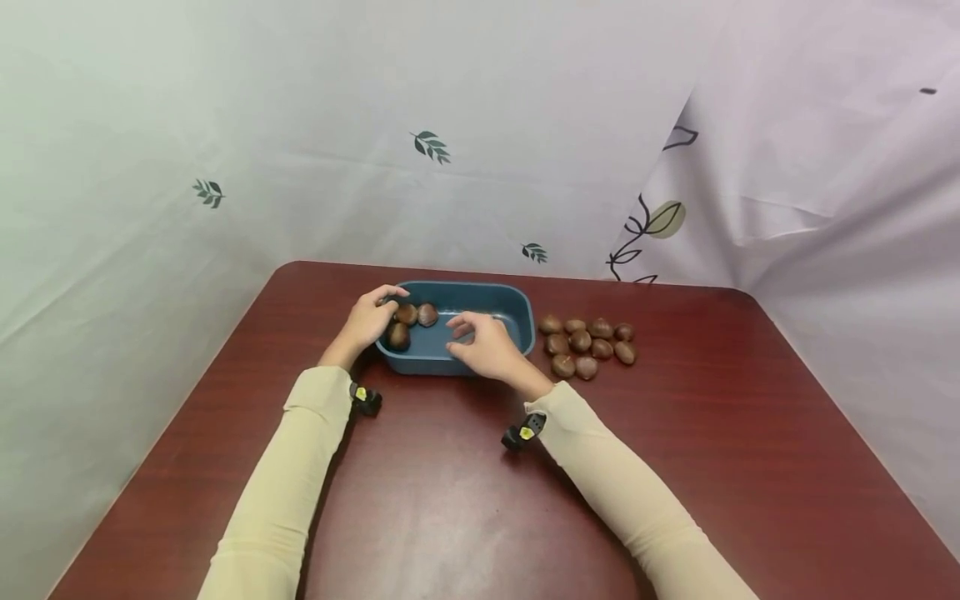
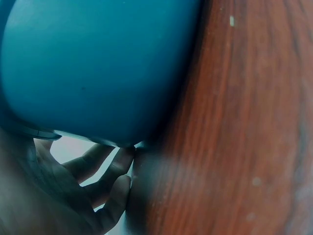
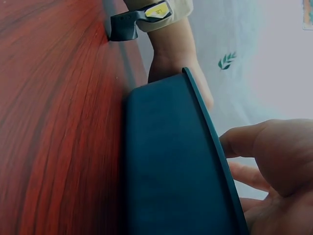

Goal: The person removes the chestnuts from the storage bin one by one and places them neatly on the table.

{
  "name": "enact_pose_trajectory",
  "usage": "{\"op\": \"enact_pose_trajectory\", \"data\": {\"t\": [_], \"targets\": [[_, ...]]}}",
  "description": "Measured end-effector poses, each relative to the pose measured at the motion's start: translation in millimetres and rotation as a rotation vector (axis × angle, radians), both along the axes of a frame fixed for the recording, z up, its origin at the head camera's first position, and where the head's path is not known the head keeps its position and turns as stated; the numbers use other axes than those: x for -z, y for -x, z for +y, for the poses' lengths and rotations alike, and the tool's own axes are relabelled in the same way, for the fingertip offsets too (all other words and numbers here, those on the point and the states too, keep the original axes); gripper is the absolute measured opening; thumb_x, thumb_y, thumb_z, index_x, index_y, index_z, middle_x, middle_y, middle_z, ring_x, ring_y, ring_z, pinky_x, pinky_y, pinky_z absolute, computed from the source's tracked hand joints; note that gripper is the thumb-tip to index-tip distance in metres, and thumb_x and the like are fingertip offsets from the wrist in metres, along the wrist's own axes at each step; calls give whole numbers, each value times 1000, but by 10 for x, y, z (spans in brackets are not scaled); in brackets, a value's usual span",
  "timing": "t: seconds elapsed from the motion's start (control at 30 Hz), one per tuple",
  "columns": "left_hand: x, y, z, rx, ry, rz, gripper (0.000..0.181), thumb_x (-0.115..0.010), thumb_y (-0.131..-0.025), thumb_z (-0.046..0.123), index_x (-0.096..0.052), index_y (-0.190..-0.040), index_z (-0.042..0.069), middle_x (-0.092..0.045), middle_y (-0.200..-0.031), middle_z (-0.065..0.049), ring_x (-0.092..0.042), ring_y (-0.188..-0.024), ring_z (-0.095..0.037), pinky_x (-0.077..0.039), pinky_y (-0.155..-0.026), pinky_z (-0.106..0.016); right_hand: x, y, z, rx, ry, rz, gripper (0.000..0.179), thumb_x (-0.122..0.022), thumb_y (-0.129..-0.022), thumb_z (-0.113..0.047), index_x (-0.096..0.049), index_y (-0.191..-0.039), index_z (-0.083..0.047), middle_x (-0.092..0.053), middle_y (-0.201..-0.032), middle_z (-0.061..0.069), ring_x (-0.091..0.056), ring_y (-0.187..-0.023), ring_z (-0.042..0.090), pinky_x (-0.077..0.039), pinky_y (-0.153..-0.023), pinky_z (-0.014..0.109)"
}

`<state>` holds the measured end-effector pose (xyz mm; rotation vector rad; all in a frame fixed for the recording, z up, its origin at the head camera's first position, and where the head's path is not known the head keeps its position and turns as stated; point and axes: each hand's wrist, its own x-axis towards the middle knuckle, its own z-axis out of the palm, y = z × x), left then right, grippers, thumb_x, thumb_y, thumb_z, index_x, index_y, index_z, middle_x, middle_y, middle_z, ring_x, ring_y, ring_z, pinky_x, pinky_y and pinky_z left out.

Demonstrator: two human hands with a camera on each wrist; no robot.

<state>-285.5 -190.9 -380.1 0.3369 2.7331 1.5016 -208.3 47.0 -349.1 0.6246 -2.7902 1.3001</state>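
A blue rectangular tub stands near the far edge of the table. Several glossy brown chestnuts lie in its left end, among them a chestnut close to the near wall. My left hand grips the tub's left end; in the left wrist view the thumb goes over the rim and the fingers touch the outer wall. Over the tub's right half is my right hand, thumb and fingers loosely bent and apart, with nothing visible between them. It hides part of the tub's floor.
Several more chestnuts lie in a loose group on the table just right of the tub. The dark red wooden table has rounded far corners. White patterned cloth hangs behind it and on both sides.
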Motion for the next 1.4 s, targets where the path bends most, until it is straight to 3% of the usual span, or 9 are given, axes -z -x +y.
{"op": "enact_pose_trajectory", "data": {"t": [0.07,0.17,0.27,0.33,0.7,0.97,1.13,1.23,1.4], "targets": [[-3,-14,10,-6,-6,2,35,-41,-102,17,-60,-130,15,-55,-127,-17,-41,-64,-23,-37,-73,-40,2,8,-30,-7,-7,-9,34,-70,-91,-13,-65,-124,-5,-70,-113,15,-68,-91,24,-55,-76,36],[-7,-29,19,-14,-20,7,35,-42,-101,17,-61,-129,13,-46,-147,-14,-51,-97,-32,-34,-83,-44,7,42,-83,-17,-24,-22,35,-70,-91,-12,-65,-125,-4,-70,-112,13,-68,-92,23,-54,-76,36],[1,-26,18,-17,-28,4,34,-42,-101,17,-61,-129,14,-42,-152,-13,-43,-129,-38,-33,-91,-49,11,96,-136,-23,-47,-48,37,-70,-91,-12,-64,-126,-4,-70,-110,11,-67,-93,22,-53,-77,36],[8,-21,17,-14,-26,-2,35,-42,-101,18,-61,-130,13,-41,-152,-14,-36,-139,-38,-32,-96,-52,18,135,-166,-28,-57,-77,38,-71,-90,-11,-64,-127,-4,-71,-108,9,-66,-91,21,-53,-76,34],[-5,7,16,-6,-37,-3,35,-42,-101,17,-61,-130,13,-42,-151,-14,-35,-139,-38,-32,-99,-53,55,313,-325,-31,-83,-97,40,-77,-85,-9,-66,-123,-4,-72,-101,9,-67,-91,21,-53,-79,34],[17,-12,-16,1,-28,-20,36,-40,-102,18,-59,-132,14,-42,-150,-14,-34,-140,-39,-32,-94,-51,71,336,-422,-43,-140,-128,44,-75,-88,-13,-62,-129,-4,-68,-113,11,-64,-101,22,-53,-80,33],[20,-9,-18,-4,-22,-11,36,-40,-102,18,-59,-132,13,-42,-150,-14,-37,-136,-40,-32,-91,-49,77,380,-467,-54,-155,-168,47,-76,-88,-16,-61,-131,-5,-65,-123,11,-64,-102,20,-53,-82,32],[12,-8,-18,-5,-33,-17,35,-40,-102,18,-59,-132,13,-44,-149,-15,-45,-118,-44,-34,-87,-49,82,421,-492,-78,-141,-203,49,-77,-87,-16,-61,-131,-5,-62,-128,10,-64,-102,19,-53,-80,29],[18,0,-25,4,-28,-17,36,-40,-103,18,-59,-132,13,-42,-151,-15,-44,-123,-43,-34,-82,-46,98,464,-538,-133,-59,-298,49,-76,-87,-12,-59,-132,-5,-60,-123,12,-63,-100,18,-53,-74,25]]}}
